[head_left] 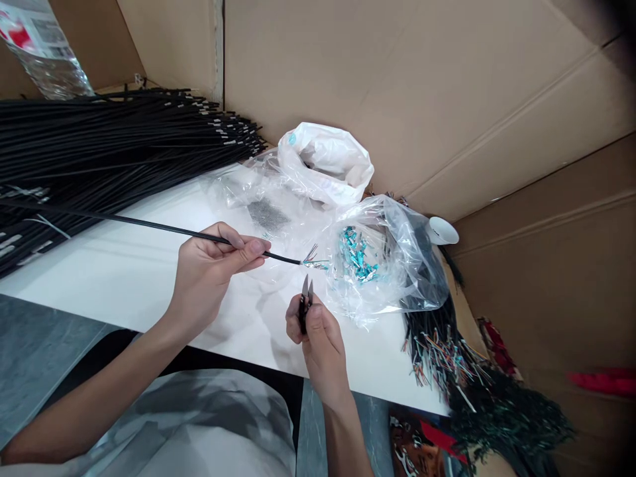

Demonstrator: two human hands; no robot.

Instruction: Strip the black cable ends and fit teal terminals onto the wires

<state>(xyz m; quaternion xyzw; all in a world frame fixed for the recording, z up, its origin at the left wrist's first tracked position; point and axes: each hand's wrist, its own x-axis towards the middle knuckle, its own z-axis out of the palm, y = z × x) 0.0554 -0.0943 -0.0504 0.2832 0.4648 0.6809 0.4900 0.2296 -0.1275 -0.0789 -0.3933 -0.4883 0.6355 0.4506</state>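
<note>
A black cable (pixel 149 226) runs in from the left, pinched between the thumb and fingers of my left hand (pixel 213 262). Beyond those fingers its stripped end (pixel 311 262) shows thin splayed wires and shiny foil. My right hand (pixel 320 331) grips small dark thread snips (pixel 305 305), blades pointing up and slightly apart. The blade tips sit just below the stripped end, not touching it. To the right of them lies a clear plastic bag (pixel 415 258) holding teal and silver foil scraps (pixel 358 255).
A large bundle of black cables (pixel 124 139) covers the left back of the white table (pixel 163 265). Behind stand a white plastic bag (pixel 325 159) and cardboard walls (pixel 397 86). Cables with stripped coloured ends (pixel 442 351) hang at the right edge. A bottle (pixel 50 53) stands back left.
</note>
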